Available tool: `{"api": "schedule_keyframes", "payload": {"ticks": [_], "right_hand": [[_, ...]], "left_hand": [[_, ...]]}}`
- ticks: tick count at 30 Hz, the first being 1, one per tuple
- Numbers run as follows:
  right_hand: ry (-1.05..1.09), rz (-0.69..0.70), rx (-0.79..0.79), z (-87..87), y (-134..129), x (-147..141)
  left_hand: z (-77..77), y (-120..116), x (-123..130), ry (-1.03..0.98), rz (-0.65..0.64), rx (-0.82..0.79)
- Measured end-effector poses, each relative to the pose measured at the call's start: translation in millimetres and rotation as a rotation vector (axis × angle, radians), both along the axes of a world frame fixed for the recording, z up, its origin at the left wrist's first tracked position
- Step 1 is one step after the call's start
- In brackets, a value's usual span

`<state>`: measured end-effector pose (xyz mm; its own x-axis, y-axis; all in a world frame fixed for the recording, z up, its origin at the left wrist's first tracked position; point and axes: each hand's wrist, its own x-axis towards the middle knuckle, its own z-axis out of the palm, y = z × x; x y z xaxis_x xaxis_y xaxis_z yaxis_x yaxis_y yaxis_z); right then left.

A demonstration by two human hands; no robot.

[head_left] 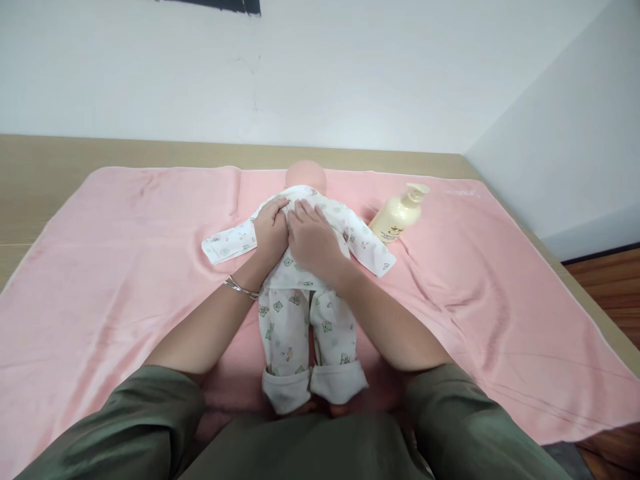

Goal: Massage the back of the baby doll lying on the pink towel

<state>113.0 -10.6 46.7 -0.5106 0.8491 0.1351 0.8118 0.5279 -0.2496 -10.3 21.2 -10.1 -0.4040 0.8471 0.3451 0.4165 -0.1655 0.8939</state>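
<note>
A baby doll lies stretched out with its smooth, bald head pointing away from me; no face shows. It wears a white printed top and matching trousers with turned-up cuffs. My left hand rests on the left side of the doll's upper body, its fingers laid over the cloth near the shoulder. Beside it, almost touching, my right hand lies flat with its fingers stretched towards the collar. Both sleeves spread outward, and their ends hide the doll's hands.
A pale yellow pump bottle leans tilted just beyond the right sleeve. Beneath everything, a creased pink blanket covers most of the wooden table. A white wall stands behind the table's far edge.
</note>
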Motion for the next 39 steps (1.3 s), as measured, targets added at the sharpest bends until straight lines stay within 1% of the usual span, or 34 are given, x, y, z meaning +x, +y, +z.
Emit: {"api": "schedule_keyframes", "payload": {"ticks": [2,4,6,8,10,12,14,17,20,22,24,27,29,32,35,37,39], "right_hand": [[0.06,-0.063,-0.031,-1.8,22.9,12.6],[0.101,-0.167,-0.038,-4.3,39.1,21.3],[0.106,-0.263,-0.003,-6.8,39.9,21.1],[0.073,-0.312,0.058,-8.6,25.6,11.8],[0.021,-0.266,0.1,-9.2,4.8,-2.1],[-0.016,-0.166,0.098,-8.5,-11.1,-14.0],[-0.007,-0.097,0.078,-7.2,-14.4,-18.0],[0.077,-0.078,0.033,-5.3,3.5,-7.4],[0.165,-0.177,-0.008,-5.2,29.8,11.3],[0.194,-0.231,-0.012,-7.7,41.3,20.0],[0.201,-0.248,0.015,-12.6,45.5,22.7],[0.202,-0.28,0.077,-21.2,43.2,19.7],[0.201,-0.285,0.088,-25.1,41.6,18.8],[0.181,-0.222,0.039,-27.2,46.0,26.0],[0.157,-0.112,-0.032,-26.5,57.3,40.9],[0.151,-0.056,-0.051,-24.0,62.0,49.0],[0.134,-0.032,-0.042,-18.7,58.0,51.3]], "left_hand": [[-1.3,0.8,0.2,0.02,0.002,0.025],[-2.5,1.3,0.9,0.046,-0.009,0.042],[-2.8,1.2,1.6,0.066,-0.006,0.043],[-2.0,0.4,2.1,0.075,0.006,0.036],[-0.6,-0.4,1.7,0.083,0.008,0.02],[0.9,-0.6,0.7,0.092,-0.009,-0.005],[1.9,0.1,-0.2,0.107,-0.02,-0.029],[2.4,1.6,0.3,0.165,-0.025,-0.037],[2.5,3.1,2.7,0.245,-0.044,-0.034],[2.9,4.6,3.6,0.3,-0.065,-0.046],[4.2,6.7,3.1,0.365,-0.096,-0.075],[7.8,9.5,0.8,0.459,-0.139,-0.127],[11.3,7.9,1.4,0.503,-0.153,-0.152],[17.8,-4.6,11.9,0.533,-0.116,-0.18],[24.0,-26.2,32.5,0.529,-0.065,-0.193],[27.0,-38.0,43.8,0.532,-0.088,-0.176],[28.6,-41.2,46.3,0.529,-0.123,-0.159]]}}
